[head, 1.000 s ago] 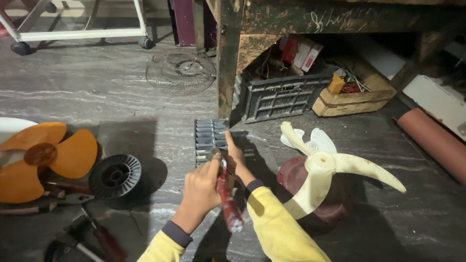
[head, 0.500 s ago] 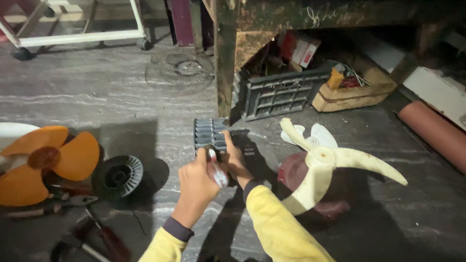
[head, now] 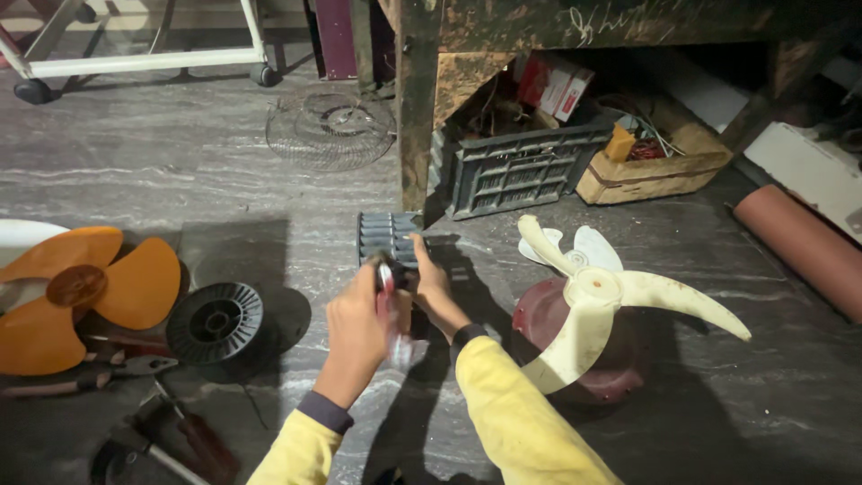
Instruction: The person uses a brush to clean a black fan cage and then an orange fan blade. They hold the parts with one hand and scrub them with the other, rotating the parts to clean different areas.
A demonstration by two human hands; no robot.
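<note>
Blurred tool point(head: 392, 310) between hands

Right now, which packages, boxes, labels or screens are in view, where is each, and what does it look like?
Red and white carton: under the wooden bench, tilted, behind the crate.
Grey plastic crate: on the floor under the bench, slotted sides.
Wooden box: right of the crate, shallow, tan, holding wires and a small orange item.
No screens or signs show.

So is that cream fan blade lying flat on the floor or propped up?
Propped up: the cream fan blade rests tilted atop a dark red round housing.
</note>
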